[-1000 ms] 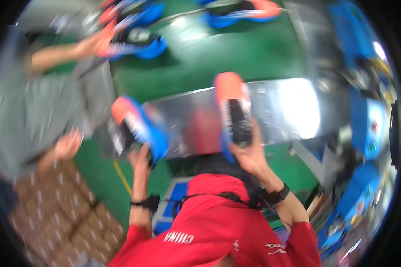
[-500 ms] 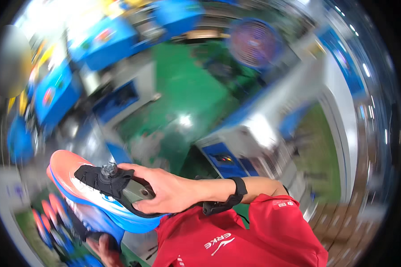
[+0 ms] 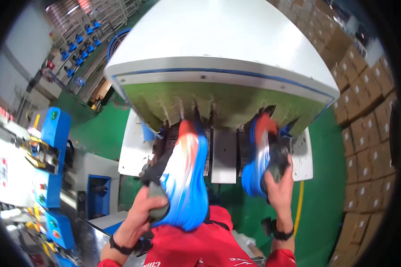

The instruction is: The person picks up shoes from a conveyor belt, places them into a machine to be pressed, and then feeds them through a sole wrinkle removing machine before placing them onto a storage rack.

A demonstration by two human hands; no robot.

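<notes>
A running shoe, orange at the toe, white in the middle and blue at the heel, is in my left hand, whose fingers grip the olive piece at its collar. My right hand is closed around the dark collar of a matching blue, white and orange running shoe. Both shoes point away from me, toes at the slit green curtain of a white machine. The right toe reaches the curtain's lower edge. Beneath them run dark slatted tracks, with a white strip between.
Stacked brown cartons line the right side. At the left stand blue machine units and a white cabinet. A rack with several blue shoes is at the far left. A yellow line crosses the green floor.
My view has turned from the workshop floor to the white machine. The shoes have moved from the lower left to the machine's curtain, now one in each hand, apart.
</notes>
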